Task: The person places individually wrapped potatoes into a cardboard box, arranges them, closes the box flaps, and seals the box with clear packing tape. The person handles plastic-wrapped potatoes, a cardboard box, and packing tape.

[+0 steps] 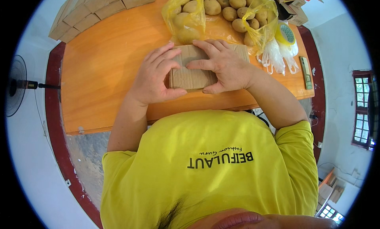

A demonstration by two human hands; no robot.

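A small brown cardboard box (196, 77) lies flat on the table before me, its top flaps closed as far as I can see. My left hand (157, 73) grips its left end, thumb along the near edge and fingers reaching over the top. Across the right part of the lid spreads my right hand (224, 66), with the thumb at the near edge and a fingertip at the far edge. Both hands partly cover the box, so its right end and sides are mostly hidden.
Just beyond the box, potatoes (212, 6) fill an open yellow plastic bag (190, 27). White plastic bags (273, 55) and a tape roll (285, 33) lie right of it. Stacked cartons (92, 12) occupy the wooden table's (95, 80) far left; opened boxes (294, 14) sit far right.
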